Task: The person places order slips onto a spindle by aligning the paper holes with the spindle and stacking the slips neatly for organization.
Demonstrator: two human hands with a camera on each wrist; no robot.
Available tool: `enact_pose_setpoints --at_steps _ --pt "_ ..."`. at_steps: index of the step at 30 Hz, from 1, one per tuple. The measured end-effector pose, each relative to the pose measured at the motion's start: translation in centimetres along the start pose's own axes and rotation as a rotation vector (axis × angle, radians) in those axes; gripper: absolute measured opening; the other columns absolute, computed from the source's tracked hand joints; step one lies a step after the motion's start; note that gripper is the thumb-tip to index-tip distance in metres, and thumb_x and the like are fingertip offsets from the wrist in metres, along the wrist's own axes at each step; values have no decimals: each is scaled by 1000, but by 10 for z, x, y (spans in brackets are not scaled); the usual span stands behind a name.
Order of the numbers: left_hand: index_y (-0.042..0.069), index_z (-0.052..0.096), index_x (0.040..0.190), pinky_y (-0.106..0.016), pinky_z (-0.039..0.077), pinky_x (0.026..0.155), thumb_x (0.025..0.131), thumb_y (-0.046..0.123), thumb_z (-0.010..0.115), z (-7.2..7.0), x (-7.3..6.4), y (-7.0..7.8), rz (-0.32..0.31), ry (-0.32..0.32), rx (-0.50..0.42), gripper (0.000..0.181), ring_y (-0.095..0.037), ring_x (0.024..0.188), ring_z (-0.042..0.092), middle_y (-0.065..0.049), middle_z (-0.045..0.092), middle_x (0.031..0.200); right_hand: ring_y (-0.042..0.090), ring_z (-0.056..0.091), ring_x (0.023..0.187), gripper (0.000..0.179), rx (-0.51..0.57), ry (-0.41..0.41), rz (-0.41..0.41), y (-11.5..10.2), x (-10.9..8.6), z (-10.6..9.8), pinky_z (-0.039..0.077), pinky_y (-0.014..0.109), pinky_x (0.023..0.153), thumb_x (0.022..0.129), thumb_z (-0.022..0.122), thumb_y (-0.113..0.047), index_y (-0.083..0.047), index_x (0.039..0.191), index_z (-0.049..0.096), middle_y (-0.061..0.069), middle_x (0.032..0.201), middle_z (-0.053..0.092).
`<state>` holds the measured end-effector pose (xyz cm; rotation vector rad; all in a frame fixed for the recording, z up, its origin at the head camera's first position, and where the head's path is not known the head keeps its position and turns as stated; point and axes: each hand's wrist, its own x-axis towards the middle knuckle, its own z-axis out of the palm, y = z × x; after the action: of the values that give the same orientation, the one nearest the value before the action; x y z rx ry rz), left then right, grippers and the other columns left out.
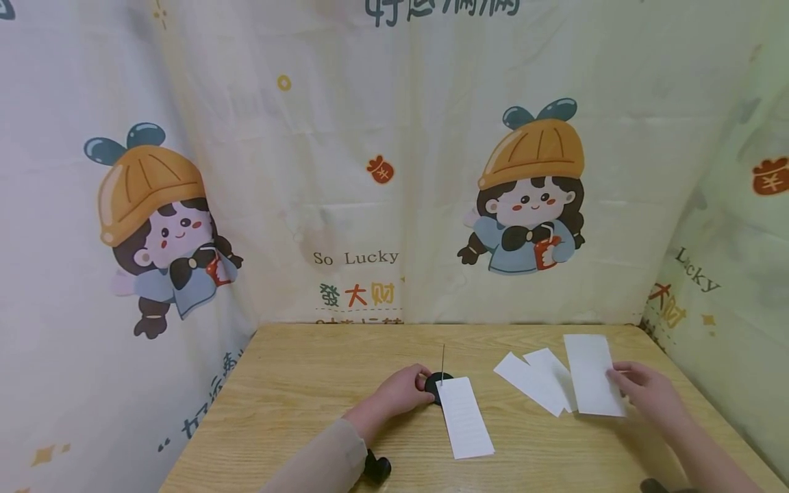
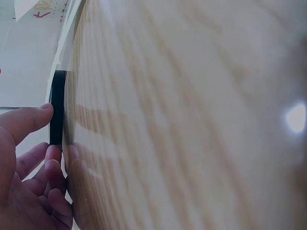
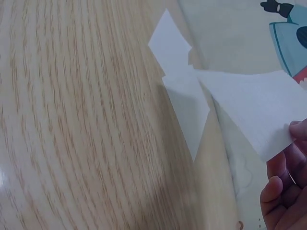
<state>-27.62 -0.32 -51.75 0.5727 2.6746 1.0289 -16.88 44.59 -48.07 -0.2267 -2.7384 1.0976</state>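
Observation:
A bill spike with a round black base [image 1: 434, 386] and a thin upright needle [image 1: 443, 361] stands on the table. My left hand [image 1: 402, 392] pinches the rim of that base between thumb and fingers, also seen edge-on in the left wrist view as a black base [image 2: 57, 108]. White paper [image 1: 466, 421] lies over the base's right side, its upper corner at the needle's foot. Farther right, my right hand [image 1: 648, 392] pinches a white paper slip [image 1: 594, 375] by its right edge, raised above the table. In the right wrist view the held slip [image 3: 254, 103] tilts.
Two overlapping loose white slips, a left one [image 1: 529, 385] and a right one [image 1: 550, 366], lie on the wooden table [image 1: 308, 370] between the spike and my right hand. A printed curtain [image 1: 345, 205] hangs behind and beside the table. Black gear [image 1: 379, 469] shows at my left forearm.

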Motion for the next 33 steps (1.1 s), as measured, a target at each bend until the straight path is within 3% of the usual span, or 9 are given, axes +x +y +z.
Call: enact_pose_setpoints --at_steps 8,16,33 --pt "15 62 117 -35 44 75 85 26 79 1 -1 1 -14 -9 -8 37 -14 77 52 5 56 85 15 58 76 54 36 -10 -8 -9 1 8 50 32 63 103 53 -37 11 126 53 21 107 68" --pt "14 62 117 -35 43 74 85 24 79 1 -3 2 -11 -3 -18 37 -14 76 52 5 56 84 14 55 71 53 55 3 1 -23 2 21 44 30 57 101 56 -39 9 125 56 12 98 70" --pt "15 62 118 -35 43 73 85 24 80 0 0 0 -11 -1 -29 38 -14 76 52 5 56 85 15 55 67 39 197 -16 -67 -61 8 53 44 28 56 99 63 -25 8 120 60 7 91 69"
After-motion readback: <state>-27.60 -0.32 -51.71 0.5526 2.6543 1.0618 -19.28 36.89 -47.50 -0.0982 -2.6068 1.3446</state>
